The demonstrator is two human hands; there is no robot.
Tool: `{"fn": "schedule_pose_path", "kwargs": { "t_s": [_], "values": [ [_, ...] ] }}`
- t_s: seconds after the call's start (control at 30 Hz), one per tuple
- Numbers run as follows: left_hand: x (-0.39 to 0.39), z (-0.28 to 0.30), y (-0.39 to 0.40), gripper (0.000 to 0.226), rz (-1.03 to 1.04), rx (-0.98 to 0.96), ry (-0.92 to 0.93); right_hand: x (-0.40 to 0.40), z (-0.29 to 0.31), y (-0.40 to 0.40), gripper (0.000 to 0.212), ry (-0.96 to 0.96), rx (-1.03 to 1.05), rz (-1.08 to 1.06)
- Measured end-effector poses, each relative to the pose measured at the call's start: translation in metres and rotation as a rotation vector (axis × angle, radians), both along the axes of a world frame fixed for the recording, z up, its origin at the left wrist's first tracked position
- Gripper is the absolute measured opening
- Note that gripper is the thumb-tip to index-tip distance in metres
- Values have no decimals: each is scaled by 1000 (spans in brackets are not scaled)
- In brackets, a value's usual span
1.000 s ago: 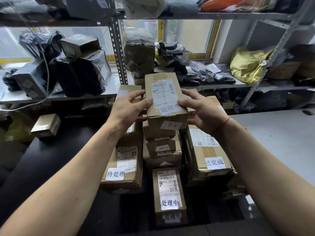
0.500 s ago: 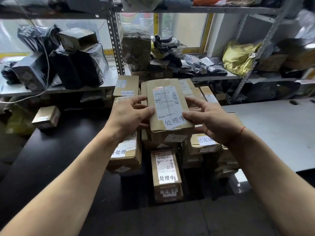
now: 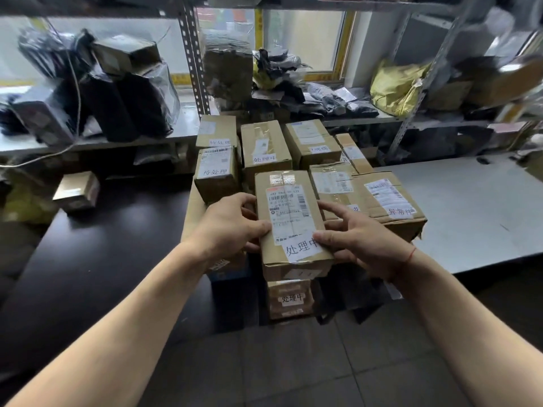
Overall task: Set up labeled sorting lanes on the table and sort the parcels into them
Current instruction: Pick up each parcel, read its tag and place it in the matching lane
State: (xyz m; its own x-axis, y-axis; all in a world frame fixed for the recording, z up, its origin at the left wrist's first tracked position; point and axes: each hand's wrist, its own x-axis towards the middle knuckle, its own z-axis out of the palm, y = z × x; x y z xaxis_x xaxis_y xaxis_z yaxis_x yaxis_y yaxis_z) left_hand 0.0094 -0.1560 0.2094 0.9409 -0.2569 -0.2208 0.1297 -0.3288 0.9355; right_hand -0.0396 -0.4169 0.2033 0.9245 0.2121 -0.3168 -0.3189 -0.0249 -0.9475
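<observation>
**Inspector:** Brown cardboard throughout. The held parcel sits between both hands, above the middle row of boxes. The left hand grips its left edge with the thumb over the top face; the right hand grips the right edge, thumb on the white lane label, which reads 处理中.

**Clerk:** And the lanes themselves?

**Inspector:** Taking the held parcel as the reference: directly below it lies a box carrying the same 处理中 label, and directly behind it stands another so marked. To its left, two boxes read 待处理, the nearer and the farther. To its right lies a large box labelled 异常件, and behind that one a box whose label appears to read 已完成, though it is blurred.

**Clerk:** So the setup is finished?

**Inspector:** In his judgement, yes: four labelled rows are present and each holds at least one parcel. The held parcel is labelled but not yet set down; it is lined up with its matching row.

**Clerk:** What remains?

**Inspector:** Placing this parcel. One small box lies well to the left on the dark table, outside every row, with no visible label. He cannot tell whether the wrapped goods on the shelf behind belong to the job.
</observation>
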Motion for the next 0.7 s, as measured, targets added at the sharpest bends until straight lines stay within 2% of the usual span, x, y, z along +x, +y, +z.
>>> {"fn": "schedule_pose_path", "kwargs": {
  "t_s": [0.1,0.2,0.53,0.7],
  "values": [
    [-12,-11,-4,46,8,71,26,-9,-15,-2,69,26,-2,20],
    [-22,-30,-8,42,10,135,61,-16,-33,-3,70,57,-36,33],
    [-22,-88,-25,46,-5,313,67,-8,-106,-6,80,163,-24,-11],
    [-16,-101,-27,50,1,331,77,-3,-120,-6,79,167,-16,-35]
  ]
}}
